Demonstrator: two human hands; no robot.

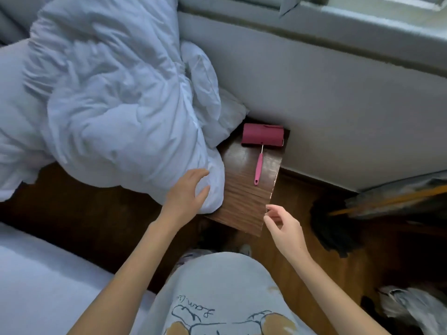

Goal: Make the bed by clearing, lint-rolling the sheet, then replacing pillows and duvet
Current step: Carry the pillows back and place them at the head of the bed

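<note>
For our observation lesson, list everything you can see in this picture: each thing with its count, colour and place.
duvet: one, pale blue, bunched on the wooden bench, upper left
lint roller: one, pink, lying on the bench by the wall
bench: one, brown wood, centre
bed sheet: one, pale blue, lower left
wall: grey, upper right
floor: brown wood
mop: one, dark head, orange pole, right
left hand: touching the duvet's lower edge
right hand: holding nothing, by the bench's near corner
</note>
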